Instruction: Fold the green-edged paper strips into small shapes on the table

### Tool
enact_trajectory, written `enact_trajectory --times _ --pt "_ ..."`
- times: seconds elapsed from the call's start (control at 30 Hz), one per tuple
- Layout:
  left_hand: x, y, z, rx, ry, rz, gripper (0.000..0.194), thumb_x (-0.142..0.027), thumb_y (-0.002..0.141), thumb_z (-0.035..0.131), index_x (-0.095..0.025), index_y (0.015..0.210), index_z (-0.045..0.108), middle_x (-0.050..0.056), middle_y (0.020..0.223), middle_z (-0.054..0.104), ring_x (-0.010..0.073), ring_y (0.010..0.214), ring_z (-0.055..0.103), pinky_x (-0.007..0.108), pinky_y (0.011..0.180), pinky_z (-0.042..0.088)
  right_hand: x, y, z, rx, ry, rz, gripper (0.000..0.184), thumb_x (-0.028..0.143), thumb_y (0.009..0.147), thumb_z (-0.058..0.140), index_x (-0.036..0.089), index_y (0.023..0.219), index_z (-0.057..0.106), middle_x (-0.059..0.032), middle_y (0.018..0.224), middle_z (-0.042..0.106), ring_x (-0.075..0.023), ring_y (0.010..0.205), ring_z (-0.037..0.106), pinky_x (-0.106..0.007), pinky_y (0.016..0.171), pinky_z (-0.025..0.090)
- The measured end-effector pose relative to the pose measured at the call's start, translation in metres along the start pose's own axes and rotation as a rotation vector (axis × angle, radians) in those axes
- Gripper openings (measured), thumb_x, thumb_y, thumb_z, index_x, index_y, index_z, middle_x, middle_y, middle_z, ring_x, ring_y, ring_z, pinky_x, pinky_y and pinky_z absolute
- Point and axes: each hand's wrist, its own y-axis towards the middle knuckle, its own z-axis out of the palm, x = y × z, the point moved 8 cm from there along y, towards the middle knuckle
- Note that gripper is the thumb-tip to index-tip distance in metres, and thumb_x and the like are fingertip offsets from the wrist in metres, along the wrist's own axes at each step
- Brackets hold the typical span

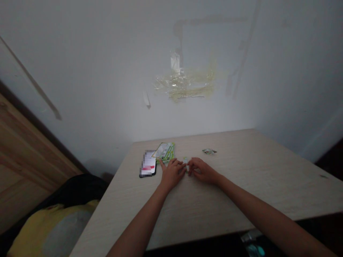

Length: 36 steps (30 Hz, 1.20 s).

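Note:
My left hand (173, 174) is on the light wooden table (214, 203), its little finger spread toward a stack of green-and-white printed packets (166, 151). Its thumb and index finger are closed at the edge of a small pale, green-marked piece (185, 159), whose kind I cannot make out. From the other side, the bent fingers of my right hand (202, 171) pinch close by this same piece. Both sets of fingertips hide most of it. A phone (149, 165) with a lit screen lies left of my left hand, touching the packets.
Behind my right hand lies a small crumpled green-and-white wrapper (209, 151). A tiny dark scrap (324, 176) rests near the table's right edge. The wall (107, 71) with peeling tape (184, 84) borders the back. At lower left is a yellow-and-grey plush item (59, 228).

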Motion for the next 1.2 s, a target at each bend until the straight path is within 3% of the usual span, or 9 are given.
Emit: enact_trajectory --times 0.17,0.3,0.47,0.63,0.83,1.2 --pt "0.001 -0.001 0.002 -0.013 -0.012 0.010 0.027 -0.041 0.090 0.053 -0.041 0.115 0.064 0.000 0.122 0.066 0.0274 0.128 0.044 0.075 0.102 -0.014 -0.032 -0.001 -0.008 -0.156 0.033 0.147 0.026 0.010 0.085 0.048 0.019 0.109 0.052 -0.0050 0.093 0.067 -0.0179 0.093 0.063 -0.040 0.093 0.046" --pt "0.003 0.000 0.004 -0.011 -0.050 0.022 0.026 -0.042 0.089 0.054 -0.041 0.114 0.064 -0.001 0.122 0.066 0.0279 0.128 0.044 0.076 0.102 -0.014 -0.047 0.002 -0.002 -0.122 -0.102 0.204 0.048 0.014 0.077 0.061 0.016 0.124 0.051 -0.0131 0.120 0.060 -0.0235 0.119 0.050 -0.044 0.105 0.039" --pt "0.006 0.001 0.006 0.022 -0.082 0.029 0.027 -0.041 0.087 0.058 -0.040 0.112 0.066 0.000 0.123 0.065 0.0291 0.129 0.043 0.076 0.103 -0.009 -0.053 0.001 0.007 -0.015 -0.177 0.272 0.073 0.029 0.075 0.069 0.017 0.140 0.041 -0.0165 0.139 0.046 -0.0283 0.133 0.037 -0.048 0.110 0.033" --pt "0.009 0.002 0.006 0.033 -0.085 0.006 0.026 -0.043 0.085 0.059 -0.038 0.110 0.067 0.001 0.123 0.065 0.0291 0.129 0.043 0.075 0.105 -0.006 -0.049 0.002 0.008 0.028 -0.188 0.235 0.070 0.032 0.078 0.068 0.018 0.141 0.041 -0.0144 0.140 0.049 -0.0283 0.133 0.037 -0.048 0.110 0.033" --pt "0.014 0.002 0.005 -0.027 -0.040 -0.039 0.042 -0.045 0.081 0.063 -0.034 0.121 0.060 0.003 0.131 0.060 0.0311 0.133 0.036 0.075 0.106 -0.003 -0.048 0.002 0.004 -0.009 -0.129 0.209 0.069 0.024 0.075 0.069 0.020 0.139 0.043 -0.0131 0.131 0.056 -0.0267 0.128 0.042 -0.048 0.108 0.034" --pt "0.013 0.003 0.002 -0.014 -0.060 -0.063 0.038 -0.045 0.077 0.067 -0.029 0.112 0.063 0.006 0.130 0.059 0.0321 0.133 0.037 0.073 0.107 0.000 -0.063 -0.002 -0.003 -0.147 -0.110 0.230 0.054 0.023 0.079 0.066 0.021 0.131 0.051 -0.0112 0.124 0.059 -0.0243 0.120 0.049 -0.047 0.105 0.037"
